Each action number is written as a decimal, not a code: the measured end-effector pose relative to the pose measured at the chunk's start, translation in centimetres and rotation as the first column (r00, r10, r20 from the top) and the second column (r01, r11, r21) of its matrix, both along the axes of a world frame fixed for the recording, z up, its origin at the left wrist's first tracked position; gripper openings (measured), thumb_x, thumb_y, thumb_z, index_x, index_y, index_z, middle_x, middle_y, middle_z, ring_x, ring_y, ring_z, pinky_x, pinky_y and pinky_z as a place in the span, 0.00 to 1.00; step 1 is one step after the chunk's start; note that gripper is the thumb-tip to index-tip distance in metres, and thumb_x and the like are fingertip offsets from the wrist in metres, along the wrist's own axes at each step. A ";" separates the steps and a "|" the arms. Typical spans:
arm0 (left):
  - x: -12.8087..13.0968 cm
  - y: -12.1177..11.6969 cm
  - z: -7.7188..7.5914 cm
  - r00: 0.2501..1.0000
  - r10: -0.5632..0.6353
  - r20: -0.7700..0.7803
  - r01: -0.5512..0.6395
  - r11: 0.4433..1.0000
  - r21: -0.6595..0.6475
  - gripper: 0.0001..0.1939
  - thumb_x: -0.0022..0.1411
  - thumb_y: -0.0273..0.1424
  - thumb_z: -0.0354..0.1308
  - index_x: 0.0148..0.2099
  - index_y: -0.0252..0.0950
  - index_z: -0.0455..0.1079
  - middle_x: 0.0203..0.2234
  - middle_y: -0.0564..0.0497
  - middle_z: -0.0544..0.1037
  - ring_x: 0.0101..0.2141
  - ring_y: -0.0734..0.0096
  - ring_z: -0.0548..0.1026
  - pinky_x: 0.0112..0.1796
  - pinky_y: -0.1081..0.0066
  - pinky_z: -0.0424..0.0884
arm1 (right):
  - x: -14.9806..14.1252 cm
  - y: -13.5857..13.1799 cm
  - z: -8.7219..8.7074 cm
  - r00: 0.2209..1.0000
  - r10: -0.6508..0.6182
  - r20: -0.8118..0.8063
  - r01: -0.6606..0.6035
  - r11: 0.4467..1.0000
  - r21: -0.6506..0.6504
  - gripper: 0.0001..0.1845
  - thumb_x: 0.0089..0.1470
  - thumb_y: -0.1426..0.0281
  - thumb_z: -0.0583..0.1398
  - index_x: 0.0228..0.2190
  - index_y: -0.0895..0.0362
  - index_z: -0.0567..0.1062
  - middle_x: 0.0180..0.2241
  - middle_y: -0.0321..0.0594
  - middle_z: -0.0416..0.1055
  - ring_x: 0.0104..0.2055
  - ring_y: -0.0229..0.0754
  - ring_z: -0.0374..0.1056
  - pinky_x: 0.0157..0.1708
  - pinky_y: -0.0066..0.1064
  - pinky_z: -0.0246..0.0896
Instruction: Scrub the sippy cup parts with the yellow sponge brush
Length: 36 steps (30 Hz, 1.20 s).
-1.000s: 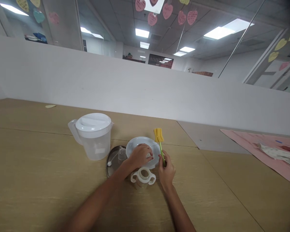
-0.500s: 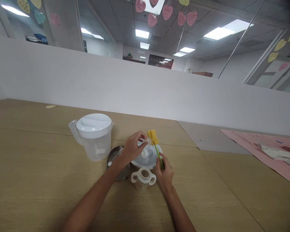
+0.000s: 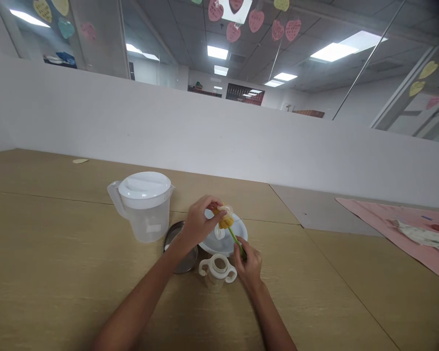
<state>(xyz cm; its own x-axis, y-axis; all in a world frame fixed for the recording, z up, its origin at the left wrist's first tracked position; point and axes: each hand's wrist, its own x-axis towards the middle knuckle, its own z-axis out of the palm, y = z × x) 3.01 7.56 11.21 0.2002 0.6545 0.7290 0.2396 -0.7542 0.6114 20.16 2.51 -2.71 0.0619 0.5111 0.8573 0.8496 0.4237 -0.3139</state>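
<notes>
My left hand (image 3: pixel 200 222) pinches a small translucent bottle nipple (image 3: pixel 227 210) above a white bowl (image 3: pixel 240 231). In my right hand (image 3: pixel 249 263) is the green handle of a sponge brush (image 3: pixel 226 223). Its yellow head presses against the nipple, partly hidden by my left fingers. A white ring-like part (image 3: pixel 219 233) lies in the bowl. Just in front of the bowl, between my forearms, stands a clear baby bottle (image 3: pixel 215 279) with two white handles and an open top. A round metal dish (image 3: pixel 187 263) lies under my left wrist, with a small white item partly hidden in it.
A clear plastic pitcher (image 3: pixel 148 219) with a white lid stands left of the metal dish. On the right, a pink cloth (image 3: pixel 373 214) holds a whitish cloth (image 3: pixel 420 234) and a red item. A white wall (image 3: pixel 219 141) runs behind the wooden table (image 3: pixel 314 282).
The yellow sponge head has moved left and down, from beside the nipple to against it. My right hand has shifted slightly left; my left hand still pinches the nipple.
</notes>
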 end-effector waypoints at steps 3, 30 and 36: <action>-0.3 -0.5 0.1 0.995 0.090 0.044 -0.092 0.995 0.046 0.07 0.55 0.33 0.60 0.33 0.36 0.67 0.27 0.55 0.74 0.29 0.76 0.73 0.33 0.76 0.69 | 0.2 -0.1 0.2 0.998 0.006 0.065 -0.010 0.998 0.057 0.12 0.56 0.69 0.53 0.38 0.62 0.73 0.21 0.38 0.72 0.19 0.33 0.63 0.23 0.24 0.60; -9.6 -2.3 -13.8 0.904 0.349 -0.245 -0.403 0.889 -0.220 0.08 0.56 0.32 0.52 0.38 0.38 0.69 0.35 0.50 0.77 0.38 0.65 0.74 0.41 0.65 0.69 | 0.8 1.6 -3.1 0.975 -0.219 -0.035 0.220 0.976 0.010 0.24 0.60 0.60 0.47 0.37 0.63 0.75 0.23 0.44 0.75 0.21 0.37 0.68 0.22 0.25 0.57; -9.3 -2.5 -13.7 0.878 0.271 -0.394 -0.375 0.901 -0.218 0.11 0.54 0.27 0.51 0.40 0.39 0.71 0.38 0.50 0.77 0.43 0.62 0.73 0.46 0.62 0.67 | 0.9 1.6 -3.0 0.974 -0.225 -0.024 0.226 0.974 0.018 0.23 0.60 0.60 0.47 0.36 0.63 0.75 0.22 0.43 0.74 0.20 0.37 0.68 0.22 0.25 0.57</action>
